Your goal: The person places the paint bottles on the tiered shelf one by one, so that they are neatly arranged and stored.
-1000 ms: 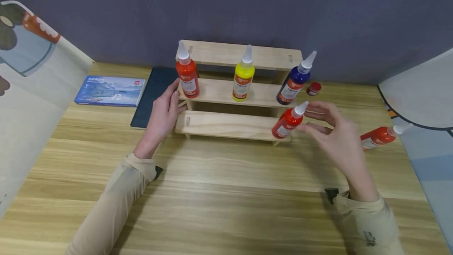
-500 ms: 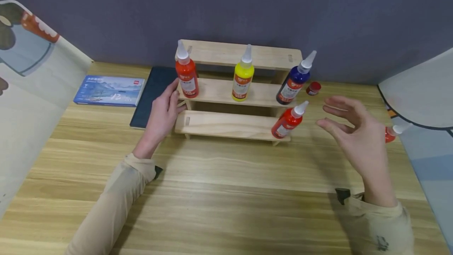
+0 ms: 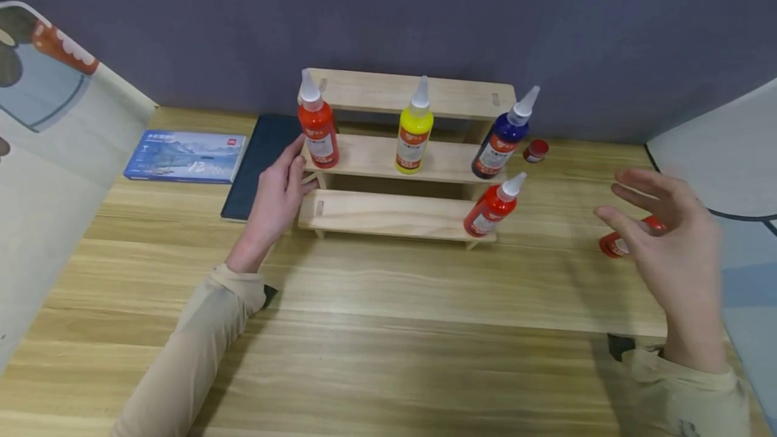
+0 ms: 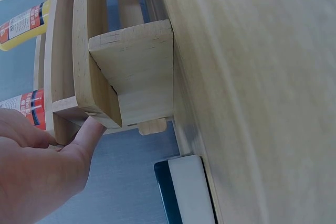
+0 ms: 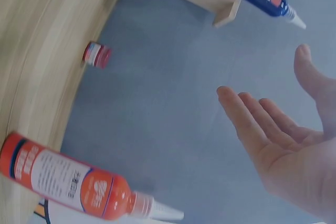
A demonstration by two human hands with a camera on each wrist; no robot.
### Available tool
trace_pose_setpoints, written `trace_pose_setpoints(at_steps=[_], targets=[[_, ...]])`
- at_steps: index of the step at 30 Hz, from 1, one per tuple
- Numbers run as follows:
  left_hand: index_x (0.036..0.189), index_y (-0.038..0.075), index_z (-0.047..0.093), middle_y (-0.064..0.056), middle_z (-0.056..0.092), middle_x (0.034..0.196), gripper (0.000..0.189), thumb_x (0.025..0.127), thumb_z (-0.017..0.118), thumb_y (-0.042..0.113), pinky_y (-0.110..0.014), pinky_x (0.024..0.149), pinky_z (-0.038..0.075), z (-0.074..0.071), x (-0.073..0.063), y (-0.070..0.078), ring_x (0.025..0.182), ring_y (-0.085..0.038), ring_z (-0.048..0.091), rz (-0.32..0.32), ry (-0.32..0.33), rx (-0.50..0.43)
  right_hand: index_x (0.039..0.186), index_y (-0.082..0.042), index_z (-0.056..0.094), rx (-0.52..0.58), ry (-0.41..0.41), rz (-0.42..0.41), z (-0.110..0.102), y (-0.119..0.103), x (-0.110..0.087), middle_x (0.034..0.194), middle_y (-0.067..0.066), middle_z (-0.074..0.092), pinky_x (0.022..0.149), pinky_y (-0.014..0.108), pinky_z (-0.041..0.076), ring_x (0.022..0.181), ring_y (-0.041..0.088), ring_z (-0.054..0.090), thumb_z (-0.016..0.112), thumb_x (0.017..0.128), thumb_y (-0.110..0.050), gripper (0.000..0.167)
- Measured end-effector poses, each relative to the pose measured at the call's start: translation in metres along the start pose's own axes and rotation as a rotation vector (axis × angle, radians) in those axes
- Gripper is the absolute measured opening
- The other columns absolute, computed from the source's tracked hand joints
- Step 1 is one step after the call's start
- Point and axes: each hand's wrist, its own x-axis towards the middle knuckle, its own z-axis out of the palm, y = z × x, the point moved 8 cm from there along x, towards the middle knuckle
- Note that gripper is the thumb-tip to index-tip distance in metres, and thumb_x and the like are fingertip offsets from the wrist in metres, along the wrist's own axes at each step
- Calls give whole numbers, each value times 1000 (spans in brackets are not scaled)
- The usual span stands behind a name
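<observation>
A three-tier wooden display rack [image 3: 394, 213] stands against the back wall. My left hand [image 3: 276, 197] grips its left end at the middle tier, beside a red paint bottle [image 3: 318, 135]; the thumb touches the wood in the left wrist view. A yellow paint bottle [image 3: 414, 137] and a dark blue one [image 3: 500, 140] share that tier. On the lowest tier's right end stands another red paint bottle [image 3: 490, 209]. My right hand [image 3: 680, 248] holds nothing, fingers apart, over the right side of the table. Partly hidden behind it is a further red bottle [image 5: 73, 179], upright on the table.
A small red-lidded jar [image 3: 536, 150] stands right of the rack, near the wall. At the left lie a blue paint box [image 3: 185, 156] and a dark flat case [image 3: 257, 174]. The wooden table [image 3: 388, 349] stretches in front, and a dark wall [image 3: 388, 12] closes off the back.
My right hand has moved away from the red bottle on the lowest tier, rightward to the red bottle on the table. My left hand stays at the rack.
</observation>
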Motion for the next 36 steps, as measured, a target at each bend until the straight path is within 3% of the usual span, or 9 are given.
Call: trace_pose_setpoints(at_steps=[4,6,8,11,13,16,20,26,36], targets=[[165,-3,35,-24,43,163,49,119,38,12,-45,98,61,0,0,-1,125,-45,66,8,2,2,151,-21,62,-26,22,63,-7,8,-1,138,-8,68,103,13,51,115,-10,63,82,94,1,64],[165,-4,35,-25,43,163,49,119,38,13,-45,98,61,0,0,-2,125,-45,66,12,1,4,153,-24,61,-18,27,112,-11,13,-2,140,-8,67,119,23,41,116,-11,63,81,96,-2,64],[165,-4,34,-25,42,163,49,119,38,13,-45,97,61,0,0,-1,125,-45,65,16,-1,5,154,-25,60,-9,34,141,-14,17,-3,140,-8,67,124,30,38,116,-11,63,81,97,-3,64],[165,-4,34,-25,43,163,49,119,37,13,-44,97,61,0,0,-1,125,-44,66,20,-2,9,154,-23,59,-15,50,135,-20,21,-3,139,-8,66,117,21,44,116,-8,63,79,98,-3,63],[165,-4,34,-25,43,163,49,119,37,13,-44,96,61,0,0,-2,124,-45,66,22,0,12,154,-21,59,-28,66,121,-25,23,-2,140,-7,65,103,12,52,117,-6,64,79,99,-4,61],[165,-5,34,-26,43,163,49,119,37,13,-44,96,62,0,1,-2,123,-45,67,25,1,15,155,-20,58,-49,90,119,-32,29,-3,143,-6,65,93,5,52,119,-6,63,78,100,-8,59],[165,-5,34,-26,42,163,49,119,37,13,-44,96,61,-1,0,-1,124,-46,66,25,0,9,157,-19,54,-66,116,149,-41,40,-4,149,-5,62,98,6,49,123,-7,61,76,102,-11,60],[165,-5,34,-25,42,163,49,119,37,12,-43,97,61,-1,1,-2,126,-45,65,16,1,-2,159,-20,51,-107,174,140,-52,51,-3,154,0,59,114,18,44,125,-7,57,77,103,-22,62],[165,-4,35,-24,42,163,49,118,38,12,-45,99,60,1,1,-2,126,-45,64,6,-4,-7,159,-20,50,-126,214,129,-59,66,-2,155,-2,56,114,17,44,129,-2,55,75,104,-25,61]])
